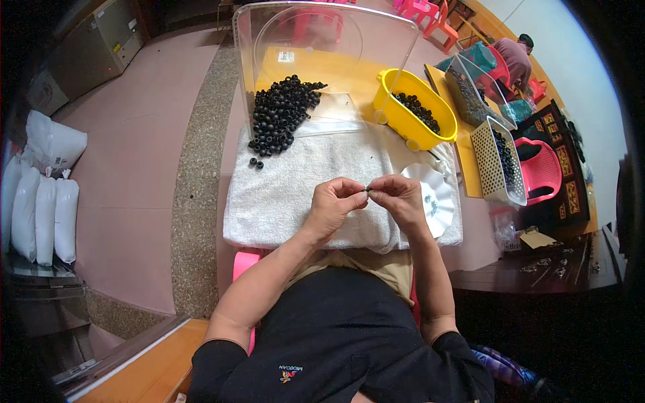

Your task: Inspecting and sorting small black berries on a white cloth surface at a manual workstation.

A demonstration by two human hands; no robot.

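Over the white towel (289, 201), my left hand (329, 207) and my right hand (403, 203) meet fingertip to fingertip. Both are closed in a pinch on a small dark piece (366, 189), too small to name and mostly covered by the fingers. Beside my right hand, partly behind it, lies a white wavy-edged dish (440, 195) with tiny dark bits in it. Farther off to the left is a heap of black round pieces with holes (282, 111), like large beads. Two loose ones (256, 163) sit at its near edge.
A clear plastic panel (326, 17) stands at the back. A yellow tub (384, 80) of black pieces is at the far right. Beyond it are a white perforated basket (496, 171) and a clear bin (463, 101). Another person (516, 60) sits at the far right.
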